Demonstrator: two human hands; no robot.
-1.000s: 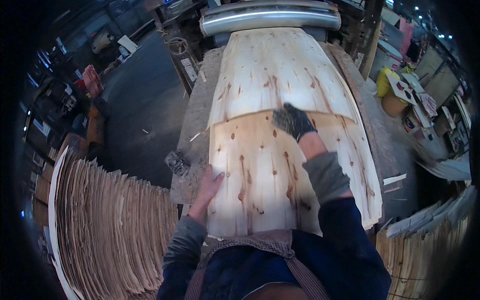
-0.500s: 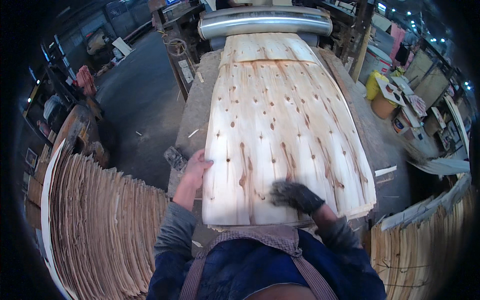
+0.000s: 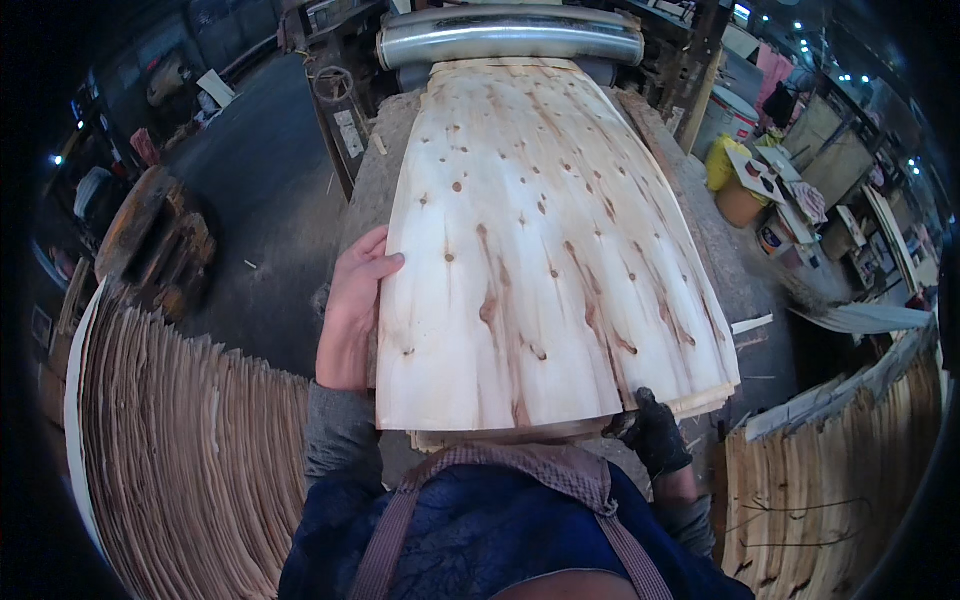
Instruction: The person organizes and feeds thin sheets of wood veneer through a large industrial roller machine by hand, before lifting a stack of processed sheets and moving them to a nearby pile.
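A pale wood veneer sheet [image 3: 500, 310] with brown knots and streaks lies in front of me on top of other sheets. Its far end is close to a shiny metal roller [image 3: 510, 40]. My left hand [image 3: 355, 290], bare, holds the sheet's left edge, thumb on top and fingers partly hidden beneath. At the near edge, right of the middle, my right hand [image 3: 655, 435] in a dark glove pinches the sheet with its thumb on top; its other fingers are mostly hidden. The near edge sits slightly raised over the layers below.
Stacked veneer sheets [image 3: 190, 450] stand at my left, with another stack [image 3: 820, 500] at my right. The worktable [image 3: 385, 150] shows beside the sheet. A yellow bag [image 3: 725, 160] and tubs [image 3: 740, 203] are on the right. A rusty machine part [image 3: 160, 240] is at the left.
The top sheet has shifted forward, covering the seam near the roller. My left hand has moved farther along its edge. My right hand has gone from the sheet's surface to its near edge.
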